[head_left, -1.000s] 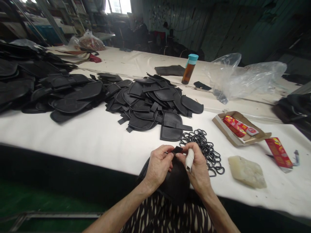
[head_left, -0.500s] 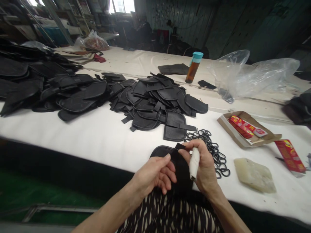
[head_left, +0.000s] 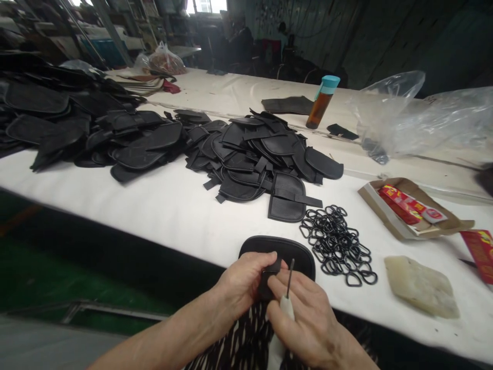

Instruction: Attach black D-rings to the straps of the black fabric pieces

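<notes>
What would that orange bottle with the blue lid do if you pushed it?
The tall amber bottle with the light-blue lid might tip over, since it stands upright and looks narrow for its height. Once down, it could roll, because its sides look round. It is probably stiff, as its sides look straight.

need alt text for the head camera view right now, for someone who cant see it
Two bare hands work on a black padded piece at a white-covered table's edge; the left hand pinches its strap, the right holds a white-handled awl-like tool. Beyond lie black D-rings and heaped black pieces.
</notes>
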{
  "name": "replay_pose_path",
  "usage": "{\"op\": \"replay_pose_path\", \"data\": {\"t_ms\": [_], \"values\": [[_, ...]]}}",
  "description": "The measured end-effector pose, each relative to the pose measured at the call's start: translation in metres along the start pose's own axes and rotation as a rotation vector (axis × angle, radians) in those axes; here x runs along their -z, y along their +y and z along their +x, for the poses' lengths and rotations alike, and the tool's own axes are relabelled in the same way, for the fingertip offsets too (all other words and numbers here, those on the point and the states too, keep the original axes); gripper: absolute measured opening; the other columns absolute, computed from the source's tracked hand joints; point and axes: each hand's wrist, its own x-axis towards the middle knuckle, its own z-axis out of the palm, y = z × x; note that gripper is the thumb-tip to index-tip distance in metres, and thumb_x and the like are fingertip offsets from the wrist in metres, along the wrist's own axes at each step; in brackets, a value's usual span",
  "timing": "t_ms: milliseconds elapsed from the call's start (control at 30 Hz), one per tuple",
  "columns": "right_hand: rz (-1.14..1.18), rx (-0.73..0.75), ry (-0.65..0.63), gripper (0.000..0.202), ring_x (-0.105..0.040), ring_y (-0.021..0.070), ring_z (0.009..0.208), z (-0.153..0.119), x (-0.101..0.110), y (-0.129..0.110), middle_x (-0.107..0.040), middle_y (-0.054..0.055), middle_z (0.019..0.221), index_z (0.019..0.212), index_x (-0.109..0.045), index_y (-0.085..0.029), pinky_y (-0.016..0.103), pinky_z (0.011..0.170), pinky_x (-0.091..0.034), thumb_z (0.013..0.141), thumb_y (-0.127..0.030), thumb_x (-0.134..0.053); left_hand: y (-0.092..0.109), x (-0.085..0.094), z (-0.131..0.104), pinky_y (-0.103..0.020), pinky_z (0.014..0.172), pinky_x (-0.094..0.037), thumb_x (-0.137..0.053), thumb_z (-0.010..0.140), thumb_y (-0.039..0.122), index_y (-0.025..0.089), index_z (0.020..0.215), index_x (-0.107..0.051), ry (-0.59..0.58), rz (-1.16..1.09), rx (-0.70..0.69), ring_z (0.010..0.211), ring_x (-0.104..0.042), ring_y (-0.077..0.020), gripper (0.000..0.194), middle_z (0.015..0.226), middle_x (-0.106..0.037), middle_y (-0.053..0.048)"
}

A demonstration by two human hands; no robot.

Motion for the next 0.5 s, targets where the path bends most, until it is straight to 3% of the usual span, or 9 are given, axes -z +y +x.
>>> {"op": "replay_pose_path", "data": {"t_ms": [133,333,500], "values": [[0.088,-0.264,0.103,0.023,-0.063,0.0180,0.073,-0.008,0.000,0.000,-0.068,0.006,0.080,0.084,-0.055,-0.022,0.032,0.064,-0.052,0.082,-0.002,-0.044,-0.010,-0.001,0.000,-0.019,0.058,-0.044,-0.063,0.077,0.029,0.010,0.069,-0.069,-0.042,0.057,-0.230,0.059,-0.056,-0.0096,0.022,0.065,-0.064,-0.004],[0.324,-0.747,0.283,0.018,-0.063,0.0178,0.084,-0.027,-0.011,-0.005,-0.065,0.002,0.092,0.094,-0.053,-0.026,0.031,0.070,-0.052,0.086,-0.010,-0.050,-0.022,-0.002,0.000,-0.024,0.068,-0.046,-0.059,0.081,0.037,0.013,0.076,-0.069,-0.096,0.174,-0.428,0.070,-0.057,-0.0134,0.027,0.070,-0.063,-0.002],[0.219,-0.907,0.247,0.009,-0.060,0.0129,0.060,-0.020,-0.009,-0.006,-0.063,-0.002,0.077,0.092,-0.052,-0.024,0.022,0.053,-0.048,0.085,-0.018,-0.055,-0.026,-0.003,-0.003,-0.030,0.074,-0.048,-0.054,0.085,0.037,0.013,0.083,-0.071,-0.168,0.150,-0.486,0.077,-0.061,-0.0182,0.030,0.079,-0.067,-0.007]]}}
